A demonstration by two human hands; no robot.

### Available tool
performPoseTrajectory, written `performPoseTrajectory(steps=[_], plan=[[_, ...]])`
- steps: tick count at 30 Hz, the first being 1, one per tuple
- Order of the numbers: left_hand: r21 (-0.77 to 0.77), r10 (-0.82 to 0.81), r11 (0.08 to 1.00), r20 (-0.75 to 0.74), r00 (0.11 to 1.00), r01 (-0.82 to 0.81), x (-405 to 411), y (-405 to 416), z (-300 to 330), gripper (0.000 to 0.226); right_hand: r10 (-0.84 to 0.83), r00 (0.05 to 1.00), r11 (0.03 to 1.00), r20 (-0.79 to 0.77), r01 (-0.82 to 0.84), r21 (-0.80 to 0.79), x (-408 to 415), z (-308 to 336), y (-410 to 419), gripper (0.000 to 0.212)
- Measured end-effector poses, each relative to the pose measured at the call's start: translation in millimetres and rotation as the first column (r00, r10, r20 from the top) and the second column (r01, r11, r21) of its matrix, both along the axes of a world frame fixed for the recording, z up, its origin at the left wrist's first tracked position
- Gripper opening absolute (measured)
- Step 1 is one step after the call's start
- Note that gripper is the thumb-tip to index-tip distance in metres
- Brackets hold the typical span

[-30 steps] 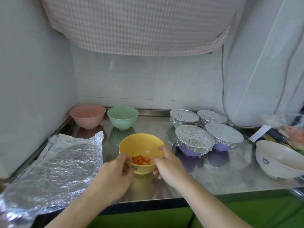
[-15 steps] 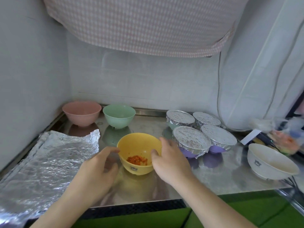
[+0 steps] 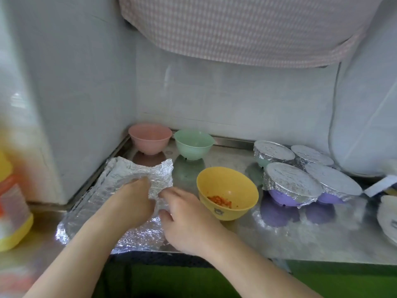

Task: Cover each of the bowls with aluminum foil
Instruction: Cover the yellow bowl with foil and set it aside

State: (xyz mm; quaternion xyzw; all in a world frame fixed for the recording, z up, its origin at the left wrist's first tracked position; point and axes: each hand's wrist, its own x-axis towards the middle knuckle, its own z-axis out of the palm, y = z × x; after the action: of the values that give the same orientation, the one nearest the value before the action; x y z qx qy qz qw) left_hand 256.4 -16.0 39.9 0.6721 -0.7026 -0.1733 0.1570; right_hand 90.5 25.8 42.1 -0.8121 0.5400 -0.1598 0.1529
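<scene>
Both hands are working at the foil sheet (image 3: pixel 133 179) lying crumpled at the left end of the steel desk (image 3: pixel 322 239). The left hand (image 3: pixel 131 201) is resting on top of the sheet, fingers curled and gripping a fold near its middle. The right hand (image 3: pixel 184 216) is sitting at the sheet's right edge, thumb and fingers pinching the foil, which is lifting up in a ridge between the two hands. The far edge of the sheet is standing up, wrinkled.

Just right of the right hand, a yellow bowl (image 3: pixel 227 193) is sitting uncovered on the desk, with a bit of orange chopped food (image 3: pixel 219 200) in the bottom. Behind it, against the back wall, a pink bowl (image 3: pixel 150 137) and a green bowl (image 3: pixel 194 144) are standing side by side, both uncovered; contents not visible.

Farther right, four foil-covered bowls are clustered together: a covered green bowl (image 3: pixel 272 152) and a covered rear bowl (image 3: pixel 311 157) at the back, a covered purple bowl (image 3: pixel 290 183) and a second covered purple bowl (image 3: pixel 333 183) in front, touching or nearly so.

A white bowl (image 3: pixel 388 220) is cut off at the right edge. A blurred yellow bottle (image 3: pixel 12 203) is showing at the far left. A checked cloth (image 3: pixel 247 29) is hanging overhead.
</scene>
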Motion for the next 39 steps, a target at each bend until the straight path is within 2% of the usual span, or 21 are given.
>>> performPoseTrajectory(steps=[3, 6, 8, 11, 13, 16, 20, 22, 26, 28, 32, 35, 39], plan=[[0.107, 0.014, 0.994, -0.003, 1.000, -0.014, 15, -6, -7, 0.076, -0.026, 1.000, 0.987, -0.017, 0.028, 0.160, 16, -14, -7, 0.043], [0.236, -0.012, 0.972, 0.034, 0.999, 0.004, 24, -12, -20, 0.100, -0.165, 0.986, 0.982, -0.001, 0.165, 0.092, 21, -24, -14, 0.048], [0.264, -0.034, 0.965, 0.080, 0.996, 0.012, 25, -15, -28, 0.104, -0.244, 0.970, 0.969, 0.005, 0.244, 0.050, 24, -24, -18, 0.051], [0.263, -0.048, 0.965, 0.121, 0.992, 0.014, 24, -15, -31, 0.101, -0.284, 0.959, 0.951, 0.024, 0.279, 0.131, 31, -16, -22, 0.046], [0.264, -0.042, 0.965, 0.116, 0.992, 0.010, 23, -16, -29, 0.097, -0.305, 0.951, 0.944, 0.045, 0.295, 0.149, 34, -12, -23, 0.041], [0.220, 0.000, 0.975, 0.071, 0.997, -0.015, 24, -16, -23, 0.094, -0.315, 0.942, 0.948, 0.116, 0.306, 0.092, 34, -11, -25, 0.040], [0.052, 0.122, 0.992, -0.055, 0.991, -0.119, 30, -14, -12, 0.078, -0.290, 0.912, 0.949, 0.290, 0.313, -0.036, 30, -3, -23, 0.050], [-0.048, 0.185, 0.980, -0.131, 0.974, -0.192, 31, -14, -4, 0.068, -0.292, 0.869, 0.939, 0.400, 0.339, -0.050, 21, 3, -25, 0.053], [-0.107, 0.266, 0.950, -0.222, 0.938, -0.294, 37, -12, 3, 0.072, -0.328, 0.719, 0.932, 0.612, 0.352, 0.086, -2, 20, -27, 0.050], [-0.086, 0.273, 0.945, -0.330, 0.904, -0.317, 32, -11, 7, 0.074, -0.377, 0.615, 0.915, 0.693, 0.363, 0.175, -19, 29, -24, 0.050], [-0.031, 0.267, 0.938, -0.567, 0.779, -0.345, 12, -2, 16, 0.067, -0.414, 0.544, 0.894, 0.730, 0.393, 0.214, -50, 41, -15, 0.051], [-0.024, 0.221, 0.945, -0.687, 0.692, -0.327, -2, 4, 16, 0.028, -0.436, 0.549, 0.883, 0.713, 0.414, 0.220, -72, 44, -8, 0.050], [0.011, 0.153, 0.971, -0.798, 0.583, -0.239, -21, 13, 20, 0.037, -0.420, 0.593, 0.899, 0.687, 0.375, 0.226, -102, 52, 3, 0.038]])
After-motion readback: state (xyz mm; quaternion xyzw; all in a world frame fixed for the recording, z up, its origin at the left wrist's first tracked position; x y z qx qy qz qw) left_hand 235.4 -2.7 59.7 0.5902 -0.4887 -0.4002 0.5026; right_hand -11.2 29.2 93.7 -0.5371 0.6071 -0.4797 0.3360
